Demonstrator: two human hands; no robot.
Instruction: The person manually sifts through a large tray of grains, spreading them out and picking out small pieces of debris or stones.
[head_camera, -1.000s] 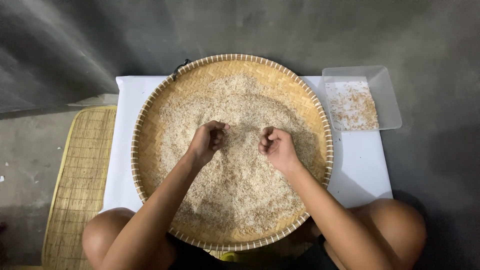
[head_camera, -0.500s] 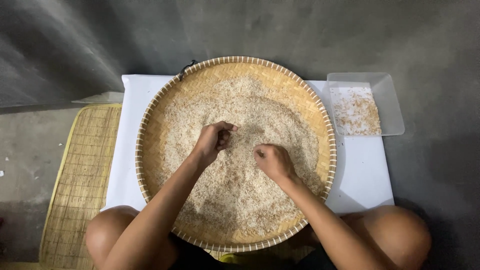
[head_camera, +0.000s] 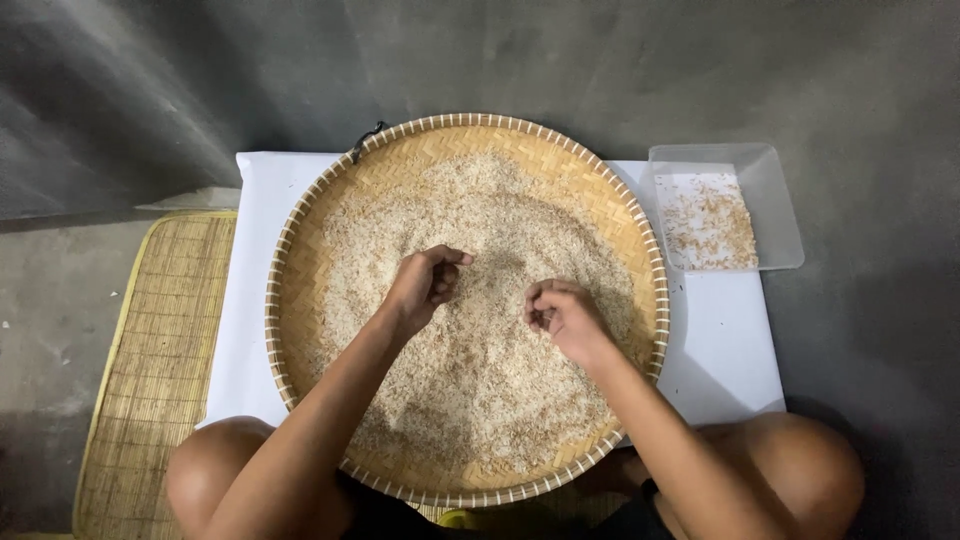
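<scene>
1. Left hand (head_camera: 425, 285) curled, fingertips pinched together over the rice (head_camera: 480, 350); whether grains are held, cannot tell.
2. Right hand (head_camera: 562, 312) likewise curled and pinching, just above the grain.
3. Rice spread thin across the round woven tray (head_camera: 300, 260), likely for easy picking.
4. Tray sits on a white cloth (head_camera: 730, 340); clear plastic container (head_camera: 725, 205) of husky bits at its far right corner.
5. Tray's near rim partly hidden by the arms.

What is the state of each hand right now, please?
Left hand: fingers curled over the rice; whether it holds grains cannot be told.
Right hand: the same.
</scene>
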